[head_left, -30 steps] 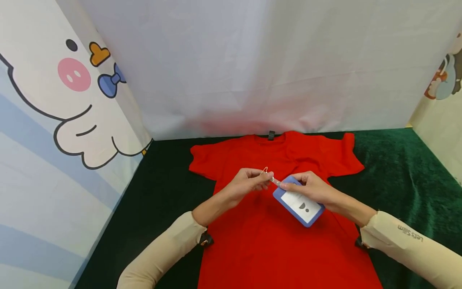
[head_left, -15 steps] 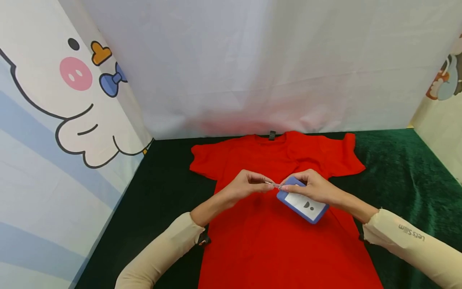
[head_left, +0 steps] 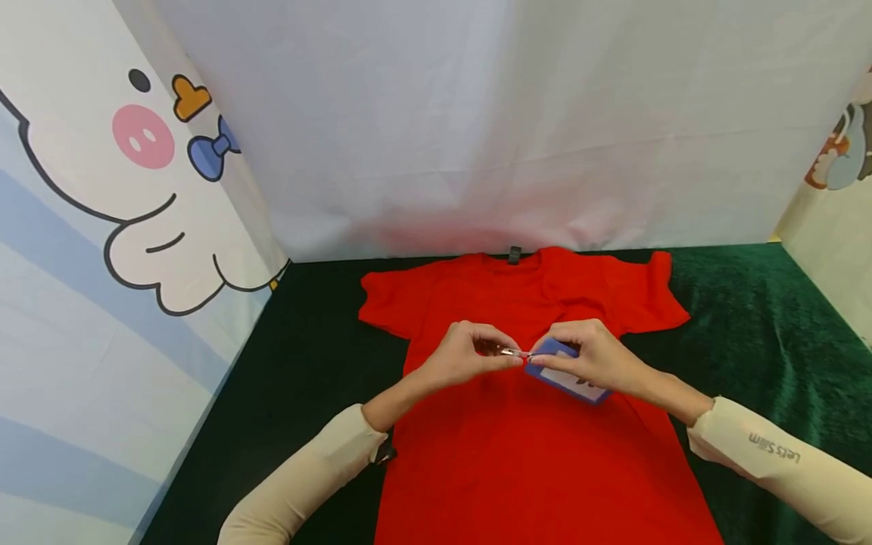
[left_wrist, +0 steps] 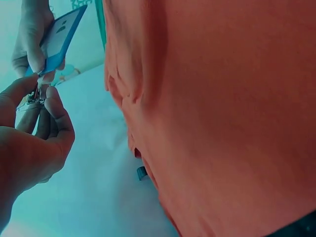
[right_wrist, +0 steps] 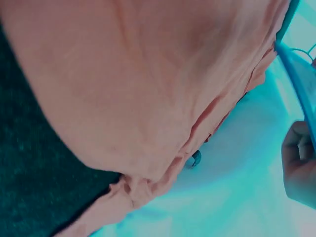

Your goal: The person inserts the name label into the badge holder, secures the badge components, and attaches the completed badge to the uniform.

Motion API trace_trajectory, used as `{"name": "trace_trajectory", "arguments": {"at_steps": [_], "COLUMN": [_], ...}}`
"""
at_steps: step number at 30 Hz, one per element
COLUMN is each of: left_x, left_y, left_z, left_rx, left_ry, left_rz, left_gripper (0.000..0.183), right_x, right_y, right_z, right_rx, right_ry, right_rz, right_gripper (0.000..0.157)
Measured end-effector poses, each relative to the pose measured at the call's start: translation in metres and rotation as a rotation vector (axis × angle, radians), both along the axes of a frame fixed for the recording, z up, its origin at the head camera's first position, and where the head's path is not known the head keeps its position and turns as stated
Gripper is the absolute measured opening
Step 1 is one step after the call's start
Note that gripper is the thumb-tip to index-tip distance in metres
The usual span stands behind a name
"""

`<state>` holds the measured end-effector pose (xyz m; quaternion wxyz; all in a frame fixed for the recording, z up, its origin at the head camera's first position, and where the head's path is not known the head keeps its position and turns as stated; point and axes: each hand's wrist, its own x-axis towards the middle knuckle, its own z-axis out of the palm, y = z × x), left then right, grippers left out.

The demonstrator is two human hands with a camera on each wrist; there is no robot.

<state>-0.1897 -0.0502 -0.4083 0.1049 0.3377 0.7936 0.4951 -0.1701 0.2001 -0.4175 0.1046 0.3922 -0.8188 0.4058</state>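
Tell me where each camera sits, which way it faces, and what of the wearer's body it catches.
Head: worn on the head, facing forward and down over the red shirt; the left hand, right hand and beige sleeves show.
Left wrist: worn there, scene turned sideways, shirt filling the right; both hands show at the left.
Right wrist: worn there, also sideways, shirt across the view; part of the right hand shows at the right edge.
Shared: head and left wrist both show the blue badge holder and clip.

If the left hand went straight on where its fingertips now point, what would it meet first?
Most likely the right hand, which holds the blue badge holder by one end. The gap looks very small, though its depth is hard to judge.
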Motion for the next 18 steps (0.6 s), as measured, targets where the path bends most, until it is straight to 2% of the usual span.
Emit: {"name": "trace_trajectory", "arguments": {"at_steps": [5,10,12,16,18], "left_x": [0.0017,0.0015,0.0004,-0.0018,-0.0025], "left_y": [0.0005,0.0016,0.0020,0.0034,0.0041], "left_z": [-0.0025,-0.0023,-0.0016,-0.0009,-0.0002], "left_rx": [-0.011,-0.019,-0.011,0.016,0.017], "left_ry": [0.105,0.143,0.156,0.171,0.173], "left_rz": [-0.034,-0.033,-0.031,-0.036,-0.043], "left_gripper": [0.015,0.015,0.016,0.016,0.016], "right_x": [0.0024,0.0025,0.0011,-0.0009,-0.0010], "right_y": [0.0011,0.0023,0.0023,0.0019,0.0016], "right_z": [0.0003,0.0006,0.0004,0.0001,0.0004], "right_rx": [0.061,0.082,0.078,0.058,0.042], "right_ry": [0.148,0.203,0.232,0.284,0.299], "right_rz": [0.005,0.009,0.013,0.021,0.026], "right_gripper": [0.024,0.026,0.023,0.007,0.009]}}
